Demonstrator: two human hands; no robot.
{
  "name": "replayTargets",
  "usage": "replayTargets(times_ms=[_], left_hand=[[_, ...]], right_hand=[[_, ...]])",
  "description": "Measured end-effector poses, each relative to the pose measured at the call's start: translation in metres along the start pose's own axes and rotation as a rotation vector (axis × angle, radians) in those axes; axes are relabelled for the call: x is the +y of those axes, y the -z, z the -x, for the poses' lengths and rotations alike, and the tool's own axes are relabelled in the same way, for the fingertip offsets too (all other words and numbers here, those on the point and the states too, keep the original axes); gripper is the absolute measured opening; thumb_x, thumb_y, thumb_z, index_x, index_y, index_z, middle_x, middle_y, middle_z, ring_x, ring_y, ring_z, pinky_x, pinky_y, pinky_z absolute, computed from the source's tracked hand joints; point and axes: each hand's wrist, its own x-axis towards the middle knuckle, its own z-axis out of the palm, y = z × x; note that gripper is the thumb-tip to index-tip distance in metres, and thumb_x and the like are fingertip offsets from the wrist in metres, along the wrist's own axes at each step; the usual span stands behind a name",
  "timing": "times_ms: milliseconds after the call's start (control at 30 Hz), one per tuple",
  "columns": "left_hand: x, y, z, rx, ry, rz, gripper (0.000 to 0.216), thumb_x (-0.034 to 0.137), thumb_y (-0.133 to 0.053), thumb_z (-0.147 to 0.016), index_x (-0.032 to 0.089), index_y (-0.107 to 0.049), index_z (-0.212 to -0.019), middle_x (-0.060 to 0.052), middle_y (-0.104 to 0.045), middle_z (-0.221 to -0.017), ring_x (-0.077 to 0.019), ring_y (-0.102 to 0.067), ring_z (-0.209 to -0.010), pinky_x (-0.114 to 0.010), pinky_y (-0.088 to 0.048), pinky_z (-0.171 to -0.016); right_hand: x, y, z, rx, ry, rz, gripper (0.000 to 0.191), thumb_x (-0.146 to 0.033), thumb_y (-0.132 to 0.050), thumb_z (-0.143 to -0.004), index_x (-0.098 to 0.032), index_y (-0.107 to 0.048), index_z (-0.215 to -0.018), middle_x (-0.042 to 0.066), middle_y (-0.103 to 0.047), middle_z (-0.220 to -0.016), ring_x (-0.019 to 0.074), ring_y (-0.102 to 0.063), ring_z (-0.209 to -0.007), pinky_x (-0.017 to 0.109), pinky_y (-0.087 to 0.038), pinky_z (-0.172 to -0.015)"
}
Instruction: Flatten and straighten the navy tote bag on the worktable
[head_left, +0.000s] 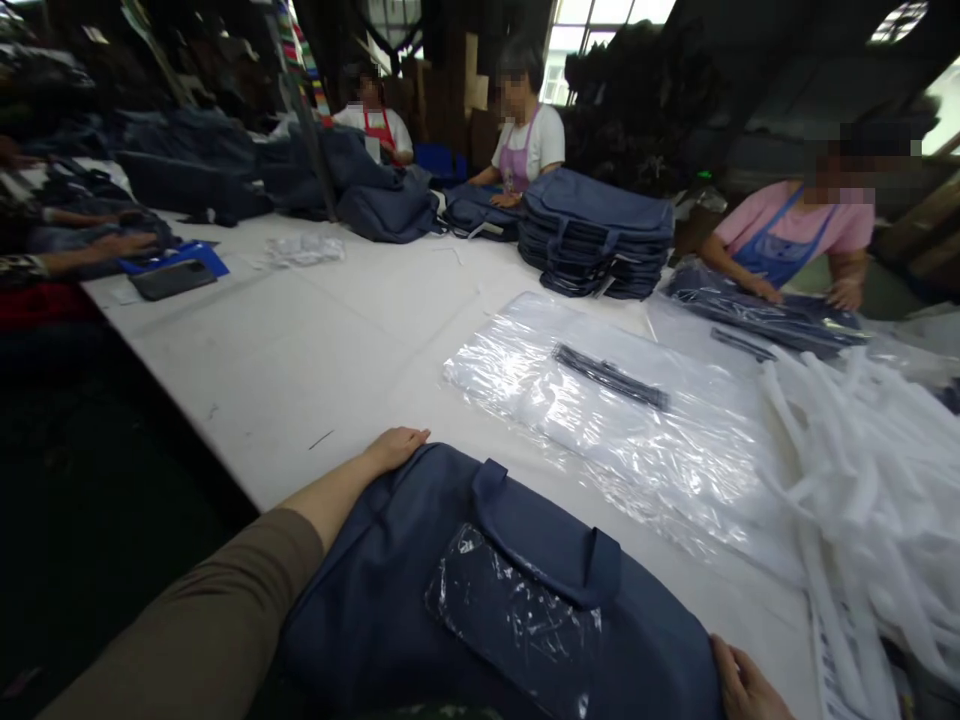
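A dark blue fabric bag (645, 640) lies flat at the table's near edge, in front of my body. Two strap handles (487, 510) rise from its upper side, and a clear plastic-covered patch (517, 610) sits on its face. My left hand (397, 448) grips the bag's far left corner, fingers partly hidden behind the fabric. At the opposite end, my right hand (746, 680) holds the right edge, thumb and fingers against the cloth. Just beyond the bag is a clear plastic sleeve (517, 365) spread on the table, with a dark strap (611, 375) on it.
A heap of white foam strips (862, 480) lies at the right. Folded blue bags (600, 215) are stacked at the back. A co-worker (780, 240) handles a bagged item at right; other people work across the table (337, 330). A phone (172, 279) rests at left.
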Motion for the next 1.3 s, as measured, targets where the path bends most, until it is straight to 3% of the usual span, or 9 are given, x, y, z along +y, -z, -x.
replayTargets(times_ms=[167, 300, 533, 733, 900, 1033, 1133, 1233, 1300], left_hand=[[0.010, 0.005, 0.006, 0.115, -0.067, -0.176, 0.045, 0.040, -0.031, -0.095, 0.015, -0.067, -0.082, -0.013, -0.067, -0.084, -0.0272, -0.060, -0.088, -0.044, -0.043, -0.086], [0.032, 0.017, -0.023, 0.186, -0.322, -0.246, 0.035, 0.035, -0.040, -0.090, 0.017, -0.069, -0.085, -0.013, -0.066, -0.091, -0.0275, -0.054, -0.099, -0.042, -0.038, -0.096], [0.118, 0.012, -0.142, 0.246, -0.466, -0.211, 0.030, 0.042, -0.049, -0.088, 0.023, -0.071, -0.096, -0.004, -0.069, -0.101, -0.0211, -0.056, -0.104, -0.029, -0.041, -0.096], [0.135, -0.007, -0.222, 0.112, -0.340, -0.279, 0.013, 0.027, -0.061, -0.075, 0.018, -0.070, -0.073, -0.004, -0.070, -0.076, -0.0239, -0.065, -0.079, -0.030, -0.046, -0.069], [0.164, 0.018, -0.265, 0.008, -0.373, -0.373, 0.031, 0.031, -0.055, -0.087, 0.016, -0.058, -0.060, -0.002, -0.060, -0.062, -0.0179, -0.059, -0.067, -0.031, -0.044, -0.070], [0.213, 0.054, -0.273, 0.170, -0.407, -0.373, 0.038, 0.035, -0.027, -0.099, 0.016, -0.058, -0.086, -0.007, -0.063, -0.081, -0.0195, -0.059, -0.077, -0.033, -0.042, -0.077], [0.236, 0.073, -0.251, 0.281, -0.460, -0.400, 0.036, 0.044, -0.030, -0.097, 0.018, -0.054, -0.103, -0.009, -0.064, -0.088, -0.0252, -0.060, -0.084, -0.034, -0.040, -0.077], [0.227, 0.087, -0.226, 0.309, -0.532, -0.478, 0.031, 0.039, -0.063, -0.081, 0.022, -0.055, -0.106, -0.007, -0.063, -0.095, -0.0279, -0.058, -0.094, -0.034, -0.038, -0.084], [0.205, 0.099, -0.215, 0.335, -0.509, -0.517, 0.014, 0.017, -0.059, -0.078, 0.018, -0.059, -0.092, -0.008, -0.061, -0.092, -0.0275, -0.056, -0.095, -0.034, -0.036, -0.084]], right_hand=[[-0.011, -0.003, -0.003, 0.191, 0.030, -0.026, 0.066, -0.057, -0.033, -0.079, -0.015, -0.050, -0.127, 0.017, -0.057, -0.128, 0.0335, -0.051, -0.125, 0.048, -0.037, -0.110], [-0.046, -0.002, -0.031, 0.349, 0.156, -0.045, 0.077, -0.059, -0.028, -0.086, -0.007, -0.030, -0.144, 0.019, -0.033, -0.151, 0.0303, -0.023, -0.143, 0.050, -0.022, -0.118], [-0.126, 0.005, -0.129, 0.046, 0.301, -0.003, 0.066, -0.046, -0.028, -0.094, -0.008, -0.023, -0.149, 0.012, -0.014, -0.159, 0.0226, -0.006, -0.147, 0.042, -0.014, -0.120], [-0.134, -0.003, -0.165, -0.084, 0.166, 0.067, 0.060, -0.048, -0.039, -0.092, -0.012, -0.044, -0.140, 0.014, -0.040, -0.148, 0.0275, -0.034, -0.139, 0.042, -0.024, -0.116], [-0.135, 0.005, -0.172, -0.003, 0.145, 0.133, 0.061, -0.051, -0.048, -0.088, -0.014, -0.049, -0.136, 0.016, -0.059, -0.131, 0.0302, -0.053, -0.122, 0.040, -0.039, -0.103], [-0.148, 0.013, -0.188, 0.060, 0.153, 0.200, 0.026, -0.028, -0.049, -0.088, -0.020, -0.070, -0.102, 0.010, -0.071, -0.103, 0.0250, -0.064, -0.099, 0.032, -0.044, -0.083], [-0.156, 0.025, -0.205, 0.154, 0.163, 0.243, 0.031, -0.015, -0.036, -0.092, -0.020, -0.066, -0.086, 0.007, -0.070, -0.089, 0.0194, -0.063, -0.086, 0.028, -0.040, -0.074], [-0.160, 0.048, -0.221, 0.275, 0.181, 0.287, 0.037, -0.015, -0.023, -0.096, -0.016, -0.059, -0.095, 0.010, -0.066, -0.090, 0.0210, -0.059, -0.085, 0.031, -0.037, -0.075], [-0.161, 0.068, -0.229, 0.309, 0.238, 0.323, 0.034, -0.019, -0.023, -0.098, -0.015, -0.057, -0.098, 0.012, -0.063, -0.092, 0.0232, -0.056, -0.088, 0.033, -0.035, -0.078]])
